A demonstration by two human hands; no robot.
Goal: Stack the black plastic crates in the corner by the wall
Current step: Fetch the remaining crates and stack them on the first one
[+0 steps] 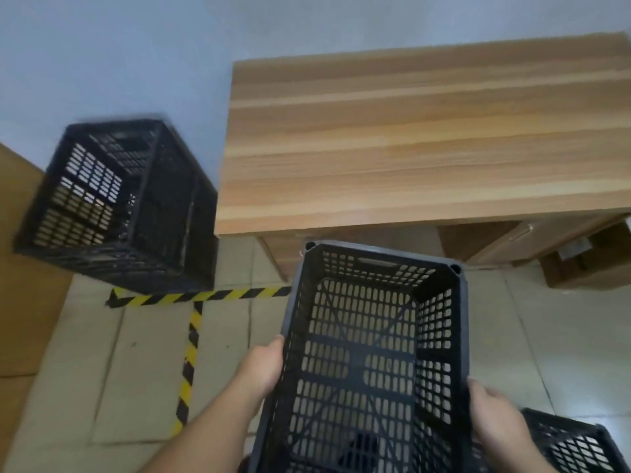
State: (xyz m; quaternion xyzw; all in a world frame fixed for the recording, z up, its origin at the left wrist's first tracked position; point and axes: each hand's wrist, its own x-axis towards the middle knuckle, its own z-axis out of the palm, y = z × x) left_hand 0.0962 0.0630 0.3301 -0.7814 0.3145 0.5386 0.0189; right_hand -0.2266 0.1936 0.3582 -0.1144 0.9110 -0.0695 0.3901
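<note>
Black crates [368,353], yellow-black striped tape [201,296], woodgrain desk [423,138].

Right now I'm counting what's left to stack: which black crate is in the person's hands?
The middle crate, gripped by left hand and right hand; the others sit untouched.

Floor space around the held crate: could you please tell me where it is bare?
Bare tiles lie left of the striped tape, beside the cardboard. Crowded: the corner crate against the desk, another crate lower right.
</note>
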